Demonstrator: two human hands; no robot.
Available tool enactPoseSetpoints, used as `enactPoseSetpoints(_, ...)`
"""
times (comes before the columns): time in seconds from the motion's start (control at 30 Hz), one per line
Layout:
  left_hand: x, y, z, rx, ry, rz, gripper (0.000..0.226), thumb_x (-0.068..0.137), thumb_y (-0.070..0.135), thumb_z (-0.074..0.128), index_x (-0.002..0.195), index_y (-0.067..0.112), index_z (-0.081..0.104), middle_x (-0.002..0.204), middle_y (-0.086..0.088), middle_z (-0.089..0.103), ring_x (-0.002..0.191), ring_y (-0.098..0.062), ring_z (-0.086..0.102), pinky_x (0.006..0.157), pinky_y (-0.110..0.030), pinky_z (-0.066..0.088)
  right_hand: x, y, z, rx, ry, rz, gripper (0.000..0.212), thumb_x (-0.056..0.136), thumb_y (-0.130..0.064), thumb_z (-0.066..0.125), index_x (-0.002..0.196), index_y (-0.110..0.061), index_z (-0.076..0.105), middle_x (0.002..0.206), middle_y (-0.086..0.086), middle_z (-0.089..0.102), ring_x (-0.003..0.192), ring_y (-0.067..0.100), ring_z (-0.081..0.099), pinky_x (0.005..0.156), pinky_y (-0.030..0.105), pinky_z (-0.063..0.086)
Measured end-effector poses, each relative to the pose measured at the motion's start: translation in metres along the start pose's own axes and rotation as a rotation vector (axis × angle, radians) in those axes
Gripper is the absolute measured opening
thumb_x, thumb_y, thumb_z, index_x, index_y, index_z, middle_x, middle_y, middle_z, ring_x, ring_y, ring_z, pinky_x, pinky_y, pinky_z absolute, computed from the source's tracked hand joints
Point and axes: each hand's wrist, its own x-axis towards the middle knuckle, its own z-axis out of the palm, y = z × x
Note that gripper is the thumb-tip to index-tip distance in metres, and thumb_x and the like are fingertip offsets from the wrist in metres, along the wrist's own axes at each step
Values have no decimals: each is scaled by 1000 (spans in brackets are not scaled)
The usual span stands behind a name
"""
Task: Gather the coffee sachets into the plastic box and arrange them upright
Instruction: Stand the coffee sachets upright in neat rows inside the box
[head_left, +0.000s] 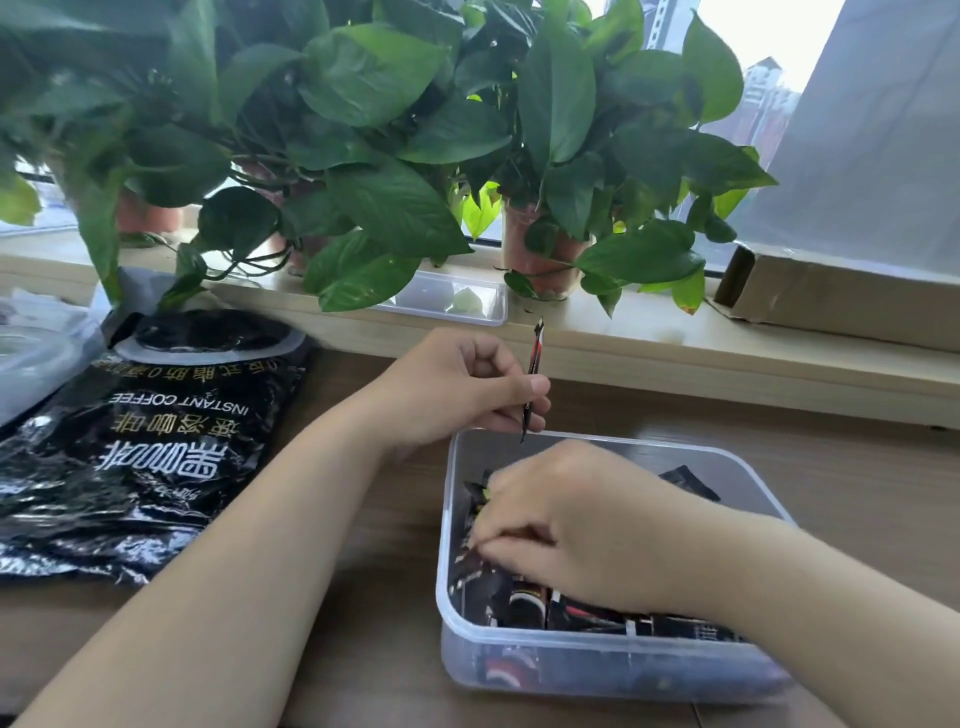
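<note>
A clear plastic box (618, 670) stands on the wooden table in front of me, holding several black coffee sachets (576, 608). My left hand (457, 387) hovers just behind the box's far rim and pinches one thin black-and-red sachet (535, 364) upright, seen edge-on. My right hand (566, 525) reaches down inside the box, its fingertips pinching sachets at the box's left side. The hand hides much of the box's contents.
A large black instant coffee bag (140, 447) lies flat at the left. Potted plants (363, 156) line the windowsill behind, with a clear lid (457, 299) and a cardboard box (841, 296) on the sill. A plastic-wrapped item (31, 358) sits at far left.
</note>
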Motion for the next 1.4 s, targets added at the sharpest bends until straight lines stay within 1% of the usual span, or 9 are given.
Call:
enactPoseSetpoints(0.13,2,0,-1,-37,-2,16,16,89,6,69,78,5,57,89,-20,75,70,-19,73,58,-20,57,-22,-9,-22,468,370,259,10,83,-15,78,76,-23,79,65,-12,66,59,2,58,60,9,39)
enactPoseSetpoints(0.3,2,0,1,-55,6,78,19,72,16,75,76,7,59,78,-13,72,67,-19,70,60,-23,59,-32,-15,-29,956,762,626,4,73,-23,79,70,-25,79,61,5,70,48,13,57,45,15,46)
enactPoseSetpoints(0.53,2,-5,3,149,-94,141,21,78,14,82,78,3,64,95,-30,71,84,-31,71,74,-28,57,-15,4,-4,675,915,917,16,80,-27,77,74,-41,75,58,-4,72,59,19,73,69,45,62)
enactPoseSetpoints(0.67,2,-9,4,227,-155,157,21,77,15,81,81,1,66,87,-21,75,80,-24,69,77,-33,56,-12,7,-2,825,887,895,15,84,-20,77,69,-20,76,58,2,73,55,16,73,67,42,63)
enactPoseSetpoints(0.87,1,-1,9,162,-52,174,26,69,14,80,77,-4,64,80,-23,74,70,-27,71,62,-23,58,-19,9,-9,909,825,818,11,86,-13,74,79,-21,77,69,-3,76,66,12,75,73,36,62)
enactPoseSetpoints(1.0,3,0,7,89,68,172,22,71,19,78,74,4,62,88,-23,76,87,-53,68,61,-26,59,-37,9,-18,353,590,855,12,81,-36,76,93,-37,76,78,-21,71,73,-8,65,68,9,47)
enactPoseSetpoints(1.17,6,-2,8,105,80,125,17,81,10,76,75,4,61,89,-18,77,92,-51,67,62,-25,61,-29,6,-5,-65,40,767,42,85,-55,64,120,-30,65,118,-14,58,115,11,45,97,29,44)
enactPoseSetpoints(1.3,6,-2,8,89,83,95,17,82,9,75,74,6,61,89,-18,77,94,-51,66,61,-24,60,-28,9,-1,11,74,778,29,87,-44,68,113,-31,67,111,-14,63,107,11,54,91,30,49)
enactPoseSetpoints(1.4,6,-2,8,65,78,85,17,83,8,74,74,6,61,89,-18,77,94,-51,66,60,-23,59,-32,11,-5,33,152,742,18,84,-42,70,101,-36,68,93,-19,66,86,-2,53,73,8,43)
